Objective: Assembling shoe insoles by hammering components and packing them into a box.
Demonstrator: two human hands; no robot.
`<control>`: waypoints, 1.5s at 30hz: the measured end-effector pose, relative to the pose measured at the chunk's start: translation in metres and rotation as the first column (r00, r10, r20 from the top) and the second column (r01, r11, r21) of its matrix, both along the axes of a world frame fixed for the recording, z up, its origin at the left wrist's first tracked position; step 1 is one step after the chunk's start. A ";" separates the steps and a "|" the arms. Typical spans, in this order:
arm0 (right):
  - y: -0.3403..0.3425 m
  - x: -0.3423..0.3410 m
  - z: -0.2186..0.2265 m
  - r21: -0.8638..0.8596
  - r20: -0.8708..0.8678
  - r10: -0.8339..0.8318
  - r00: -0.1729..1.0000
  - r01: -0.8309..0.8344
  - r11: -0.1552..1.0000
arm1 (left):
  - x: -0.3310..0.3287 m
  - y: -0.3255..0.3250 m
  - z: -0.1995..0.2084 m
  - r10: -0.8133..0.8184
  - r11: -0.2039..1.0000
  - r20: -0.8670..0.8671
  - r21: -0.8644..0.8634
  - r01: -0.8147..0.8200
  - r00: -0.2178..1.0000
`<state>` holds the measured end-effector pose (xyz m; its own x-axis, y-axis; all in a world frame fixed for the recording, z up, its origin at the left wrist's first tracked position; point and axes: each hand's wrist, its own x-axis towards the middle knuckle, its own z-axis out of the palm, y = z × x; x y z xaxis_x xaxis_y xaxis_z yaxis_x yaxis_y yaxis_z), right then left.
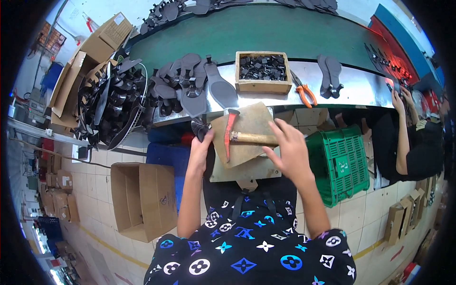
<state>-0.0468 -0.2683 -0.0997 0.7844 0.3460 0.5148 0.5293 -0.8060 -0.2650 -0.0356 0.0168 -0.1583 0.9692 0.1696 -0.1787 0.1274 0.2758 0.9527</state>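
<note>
My left hand (200, 151) is closed on a small, dark, glossy piece that looks like a shoe heel (200, 128), at the left edge of a tan board (254, 115). How far it joins a sole is hidden. A hammer (229, 130) with a red head and wooden handle lies across the board, its handle pointing right. My right hand (292, 153) hovers at the handle's end, thumb and fingers apart on either side of it. Under the board is a pale work block (221, 174). Dark grey soles (223, 94) with heels lie on the metal bench just beyond.
A wooden box (263, 87) of small black parts, orange-handled pliers (305, 93) and two soles (329, 73) stand along the bench. A heaped basket of heeled soles (111, 102) is left; a carton (145, 199) and green crate (341, 164) flank me. Another person (408, 137) works at right.
</note>
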 end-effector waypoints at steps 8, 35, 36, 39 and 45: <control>-0.057 -0.009 -0.023 0.208 -0.274 -0.175 0.946 0.236 0.949 | 0.027 -0.008 0.024 -0.046 0.832 0.108 0.554 -0.021 0.993; -0.109 -0.106 -0.006 0.923 -0.372 0.127 0.919 0.352 0.154 | 0.159 -0.091 0.076 -0.383 0.130 0.373 0.927 -0.351 0.845; -0.110 -0.102 -0.009 0.910 -0.403 0.128 0.906 0.382 0.157 | 0.183 -0.092 0.079 -0.460 -0.111 0.258 0.933 -0.344 0.849; -0.109 -0.094 -0.014 0.912 -0.401 0.141 0.905 0.380 0.155 | 0.232 -0.110 0.081 -0.481 -0.388 -0.010 0.899 -0.203 0.877; -0.101 -0.087 -0.001 0.975 -0.212 0.240 0.947 0.191 0.110 | 0.269 -0.129 0.099 -0.325 -0.550 -0.241 0.835 0.025 0.915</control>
<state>-0.1336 -0.3690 -0.1009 0.9415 -0.2704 0.2010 0.2795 0.2936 -0.9142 0.2338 -0.1118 -0.0592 0.9627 -0.2705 -0.0036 -0.2612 -0.9262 -0.2719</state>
